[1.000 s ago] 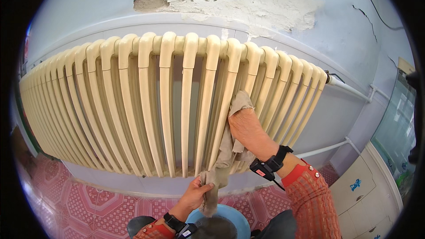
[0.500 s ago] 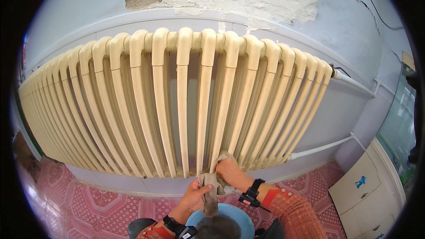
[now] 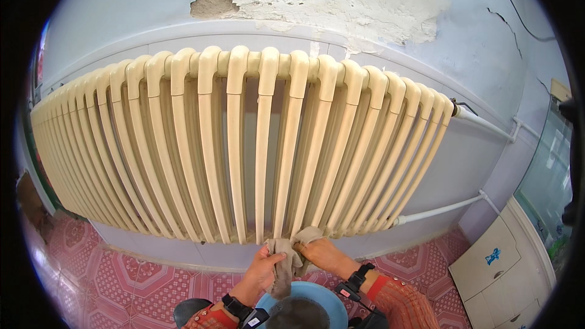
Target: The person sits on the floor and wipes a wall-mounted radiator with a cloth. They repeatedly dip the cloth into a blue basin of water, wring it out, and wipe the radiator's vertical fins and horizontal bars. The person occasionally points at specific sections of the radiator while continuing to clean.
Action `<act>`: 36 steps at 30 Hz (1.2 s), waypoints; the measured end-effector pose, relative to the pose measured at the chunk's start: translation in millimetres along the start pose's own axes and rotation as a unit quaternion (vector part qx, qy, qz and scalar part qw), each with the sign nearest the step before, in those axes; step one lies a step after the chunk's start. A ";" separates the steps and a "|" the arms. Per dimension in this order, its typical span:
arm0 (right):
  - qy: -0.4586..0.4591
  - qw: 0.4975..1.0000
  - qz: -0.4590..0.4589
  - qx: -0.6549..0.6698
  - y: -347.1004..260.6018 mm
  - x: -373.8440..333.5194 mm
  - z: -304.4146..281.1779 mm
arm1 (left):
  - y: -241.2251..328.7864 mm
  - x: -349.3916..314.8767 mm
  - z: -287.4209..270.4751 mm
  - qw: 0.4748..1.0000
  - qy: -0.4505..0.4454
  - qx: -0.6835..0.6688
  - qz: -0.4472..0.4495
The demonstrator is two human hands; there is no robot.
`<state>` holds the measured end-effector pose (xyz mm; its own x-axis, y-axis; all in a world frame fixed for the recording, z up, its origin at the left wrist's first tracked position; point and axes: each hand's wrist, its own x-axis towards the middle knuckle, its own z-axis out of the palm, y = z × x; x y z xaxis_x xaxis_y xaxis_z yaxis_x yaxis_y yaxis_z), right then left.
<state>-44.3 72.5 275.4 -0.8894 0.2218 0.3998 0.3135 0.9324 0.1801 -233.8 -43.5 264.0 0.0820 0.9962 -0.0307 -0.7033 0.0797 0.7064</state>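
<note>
a cream radiator (image 3: 267, 76) spans mid-frame. at bottom centre a blue basin (image 3: 339, 308) stands close below, perhaps to catch drips. just above it, at lower centre, the left hand (image 3: 262, 269) pinches and the right hand (image 3: 327, 253) clasps a grey cloth (image 3: 282, 271), probably so neither part slips. the right fingertips are hidden in its folds; the lower edge crops the basin, whose dark contents are hard to make out.
</note>
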 end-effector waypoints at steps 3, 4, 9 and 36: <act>0.071 0.996 0.048 -0.016 -5.1 7.5 -47.4 | -2.7 2.1 0.3 1.000 0.006 0.006 0.028; 0.117 0.991 0.059 -0.030 0.1 11.8 -68.9 | -3.6 2.9 0.3 0.999 0.005 0.006 0.041; 0.248 0.959 0.053 -0.126 26.0 50.2 -171.1 | -6.3 7.3 4.6 0.999 -0.005 0.010 0.035; 0.238 0.898 -0.035 -0.368 57.7 192.3 -284.3 | -19.8 14.8 -12.0 0.996 0.035 0.079 0.000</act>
<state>-102.6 87.7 618.1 -0.7276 -0.1401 0.6715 0.5530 0.4594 0.6951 -227.2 -29.8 241.1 0.0279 0.9967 -0.0757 -0.5829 0.0777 0.8088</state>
